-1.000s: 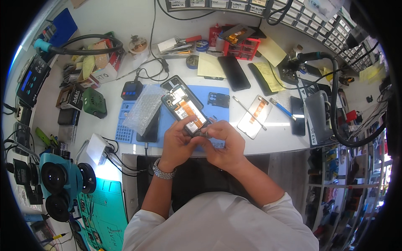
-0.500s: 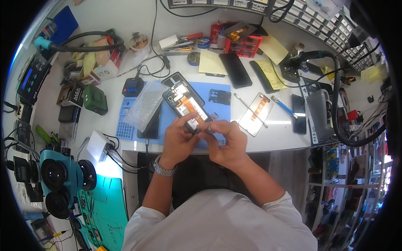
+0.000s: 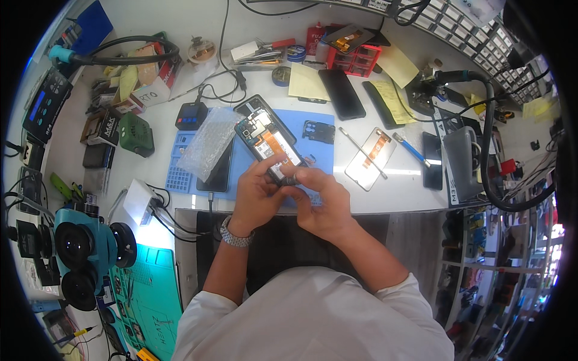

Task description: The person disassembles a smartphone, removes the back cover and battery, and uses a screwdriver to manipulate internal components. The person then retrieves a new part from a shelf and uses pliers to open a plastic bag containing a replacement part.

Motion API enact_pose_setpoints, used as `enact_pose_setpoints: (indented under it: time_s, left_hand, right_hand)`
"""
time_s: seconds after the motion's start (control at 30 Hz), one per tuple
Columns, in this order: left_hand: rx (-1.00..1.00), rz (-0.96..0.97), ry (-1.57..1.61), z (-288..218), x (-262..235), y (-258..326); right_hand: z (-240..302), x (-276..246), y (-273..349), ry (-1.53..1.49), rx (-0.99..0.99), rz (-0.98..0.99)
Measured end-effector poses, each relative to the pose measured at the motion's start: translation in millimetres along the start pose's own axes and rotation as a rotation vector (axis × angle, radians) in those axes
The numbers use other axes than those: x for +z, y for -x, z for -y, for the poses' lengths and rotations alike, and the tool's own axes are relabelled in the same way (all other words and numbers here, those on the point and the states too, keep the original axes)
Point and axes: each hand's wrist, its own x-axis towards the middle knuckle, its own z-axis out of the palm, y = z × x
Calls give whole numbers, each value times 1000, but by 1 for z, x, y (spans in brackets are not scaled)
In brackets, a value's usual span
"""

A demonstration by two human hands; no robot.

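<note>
My left hand (image 3: pixel 256 197) is closed around the lower end of an opened smartphone (image 3: pixel 262 133), its circuit board, battery and orange flex cable bare. At the phone's bottom corner, my right hand (image 3: pixel 326 203) pinches thumb and forefinger together; a small dark bit shows there, too small to name. Behind the phone, a dark phone frame (image 3: pixel 283 123) lies on the blue mat (image 3: pixel 322 171). A black cover plate (image 3: pixel 319 130) is to its right. Bubble wrap (image 3: pixel 208 141) partly covers another dark phone (image 3: pixel 218 171) left of my hands.
Right of the mat, a thin rod (image 3: pixel 355 144) lies across a phone panel (image 3: pixel 361 171), near a blue pen-like tool (image 3: pixel 410 149). Farther back are a black phone (image 3: pixel 342 95) and a red drawer box (image 3: pixel 355 61). A teal microscope (image 3: pixel 90 246) stands at the left.
My right fingertips have shifted slightly left, closer to the phone's lower end. The left hand keeps its hold. The whole view has moved a little.
</note>
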Motion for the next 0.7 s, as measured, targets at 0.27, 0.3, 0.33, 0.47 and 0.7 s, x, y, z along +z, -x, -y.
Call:
enact_pose_setpoints:
  time_s: [0.27, 0.3, 0.33, 0.47, 0.7]
  left_hand:
    - [16, -79, -12, -11, 5, 1]
    - [79, -86, -62, -14, 5, 2]
    - [149, -106, -99, -17, 6, 2]
    - [163, -374, 260, -28, 16, 8]
    - [-62, -560, 367, -41, 3, 24]
  right_hand:
    - [-11, -13, -27, -87, 400, -229]
    - [-20, -30, -37, 89, 402, -88]
    - [-24, -40, -42, 272, 400, 31]
    - [-32, -45, -40, 459, 441, 220]
    - [-31, -25, -25, 612, 482, 258]
